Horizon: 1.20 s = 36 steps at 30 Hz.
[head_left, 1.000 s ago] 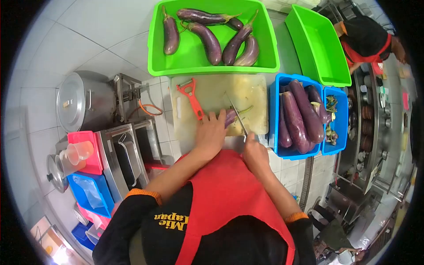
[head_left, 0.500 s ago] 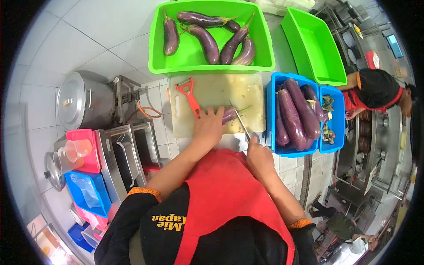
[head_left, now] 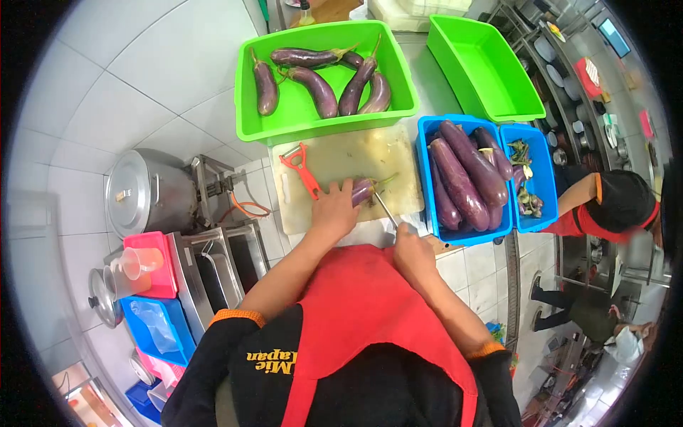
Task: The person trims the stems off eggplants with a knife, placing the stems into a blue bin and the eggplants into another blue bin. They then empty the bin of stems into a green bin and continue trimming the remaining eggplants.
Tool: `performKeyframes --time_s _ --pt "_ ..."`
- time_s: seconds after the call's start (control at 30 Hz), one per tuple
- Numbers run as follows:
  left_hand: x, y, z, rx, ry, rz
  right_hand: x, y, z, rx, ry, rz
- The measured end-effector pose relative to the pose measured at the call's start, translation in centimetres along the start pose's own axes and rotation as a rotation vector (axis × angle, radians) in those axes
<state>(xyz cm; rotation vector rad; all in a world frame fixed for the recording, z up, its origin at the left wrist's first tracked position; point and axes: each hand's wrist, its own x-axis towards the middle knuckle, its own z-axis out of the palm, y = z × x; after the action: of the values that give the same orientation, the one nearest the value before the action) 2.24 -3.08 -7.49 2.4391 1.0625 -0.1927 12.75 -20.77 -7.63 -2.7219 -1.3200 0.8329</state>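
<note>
Metal table [head_left: 435,92] with 1 cutting board [head_left: 388,153] and 4 plastic tubs [head_left: 327,129]

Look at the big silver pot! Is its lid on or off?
On. The lid covers the top of the silver pot, and no opening shows.

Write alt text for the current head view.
Left hand steadies an eggplant on a cutting board; right hand holds a knife at its stem end. A red peeler lies nearby, with eggplants in a green tub behind and a blue tub to the right.
</note>
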Motion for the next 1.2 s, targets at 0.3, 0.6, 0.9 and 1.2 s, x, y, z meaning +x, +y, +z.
performKeyframes --time_s 0.3,0.6,0.9,1.2 --pt "-2.3 -2.0 -1.2 -0.870 -0.059 0.243 0.1 1.5 -1.0 0.288 0.075 -0.074" --pt "-3.9 10.0 -3.9 -1.979 -0.248 0.317 -4.8 6.5 -9.7 1.218 0.061 -0.274" --pt "5.6 2.5 5.1 -0.278 0.323 0.432 -6.8 12.7 -11.5 1.543 0.113 -0.375" --pt "4.6 3.8 6.3 -0.240 0.424 0.300 -4.4 18.4 -15.4 0.883 0.970 -0.039"
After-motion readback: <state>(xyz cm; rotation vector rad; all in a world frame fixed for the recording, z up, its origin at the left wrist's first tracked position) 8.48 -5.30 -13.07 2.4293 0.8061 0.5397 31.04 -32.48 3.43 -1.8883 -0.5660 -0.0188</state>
